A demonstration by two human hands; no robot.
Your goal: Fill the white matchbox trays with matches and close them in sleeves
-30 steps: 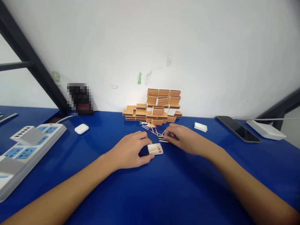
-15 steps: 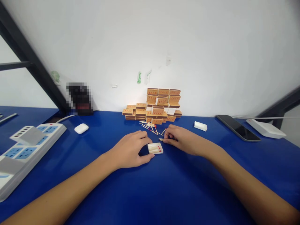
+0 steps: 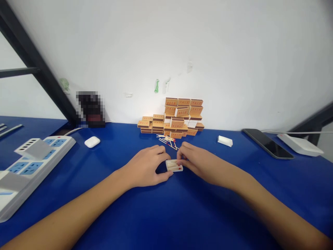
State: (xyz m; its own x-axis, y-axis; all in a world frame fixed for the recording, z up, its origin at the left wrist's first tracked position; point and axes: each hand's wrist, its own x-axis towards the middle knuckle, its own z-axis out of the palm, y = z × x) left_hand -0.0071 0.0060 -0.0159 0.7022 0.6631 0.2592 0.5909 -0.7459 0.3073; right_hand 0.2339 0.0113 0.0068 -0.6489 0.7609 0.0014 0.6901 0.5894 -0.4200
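My left hand (image 3: 149, 166) grips a small white matchbox tray (image 3: 170, 170) from its left side, thumb at the near edge and fingers at the far edge. Several red-tipped matches lie inside the tray. Over the tray's right end, the fingers of my right hand (image 3: 194, 158) are pinched on matches (image 3: 174, 164), whose heads are mostly hidden by the fingertips. Just beyond the hands, a loose pile of red-headed matches (image 3: 168, 140) lies on the blue table (image 3: 166, 211).
Orange matchboxes (image 3: 177, 123) are stacked against the wall. To their right lie a white matchbox piece (image 3: 225, 141), a black phone (image 3: 267, 143) and a white box-shaped device (image 3: 300, 144). A white earbud case (image 3: 92, 142) and a power strip (image 3: 62, 143) are on the left.
My right hand has moved left and slightly nearer, bringing matches from beside the pile to over the tray. My left hand keeps its hold. The whole view has shifted slightly.
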